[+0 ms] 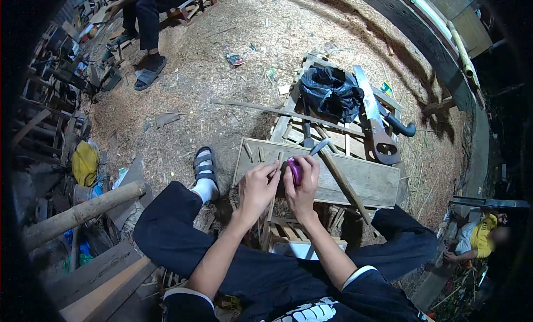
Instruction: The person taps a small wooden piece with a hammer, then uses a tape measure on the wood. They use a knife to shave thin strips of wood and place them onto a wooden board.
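My right hand is closed around a knife with a rounded purple handle; its grey blade sticks out above the fingers. Close beside it, my left hand has its fingers pinched on a thin wooden stick, partly hidden by the hand. Both hands are over a wooden board in front of my knees. Short wooden pegs lie at the board's left end, and a longer wooden stick lies slantwise across it.
Behind the board, a slatted wooden frame bears a black plastic bag, a handsaw and a chisel-like tool. A bamboo pole juts in at left. One person sits at upper left, and another in yellow is at right.
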Demonstrator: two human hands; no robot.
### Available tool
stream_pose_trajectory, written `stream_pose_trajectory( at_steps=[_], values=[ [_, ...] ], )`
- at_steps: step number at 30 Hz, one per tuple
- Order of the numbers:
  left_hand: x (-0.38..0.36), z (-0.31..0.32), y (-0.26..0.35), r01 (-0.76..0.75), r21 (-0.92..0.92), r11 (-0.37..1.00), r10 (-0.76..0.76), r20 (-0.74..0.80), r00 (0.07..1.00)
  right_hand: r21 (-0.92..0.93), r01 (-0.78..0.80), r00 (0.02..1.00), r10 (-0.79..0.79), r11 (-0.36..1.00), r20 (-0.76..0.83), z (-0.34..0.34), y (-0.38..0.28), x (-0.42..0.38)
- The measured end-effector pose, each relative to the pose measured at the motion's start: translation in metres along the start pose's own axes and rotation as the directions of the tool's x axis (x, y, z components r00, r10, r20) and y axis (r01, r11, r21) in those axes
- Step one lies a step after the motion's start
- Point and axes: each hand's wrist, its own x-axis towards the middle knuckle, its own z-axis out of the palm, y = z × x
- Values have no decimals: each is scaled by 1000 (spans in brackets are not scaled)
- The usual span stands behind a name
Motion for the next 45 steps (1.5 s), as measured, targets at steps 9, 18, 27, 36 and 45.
stream_pose_trajectory(
  at_steps=[9,18,27,36,45],
  values=[
    [-1,1,0,13,18,1000,-13,-6,1000,89,-42,998,38,995,45,-2,1,-2],
    [-1,1,0,10,46,999,-10,7,1000,98,-75,997,72,992,35,-4,-1,-2],
    [-1,1,-6,-11,37,999,11,12,1000,-5,13,999,-13,1000,49,-4,3,-4],
    [0,0,-4,-33,51,998,31,24,999,-5,10,995,-10,1000,96,-8,1,-3],
    [-2,1,-3,-14,62,998,12,27,1000,-13,28,997,-27,1000,72,-6,-1,0]
  ],
)
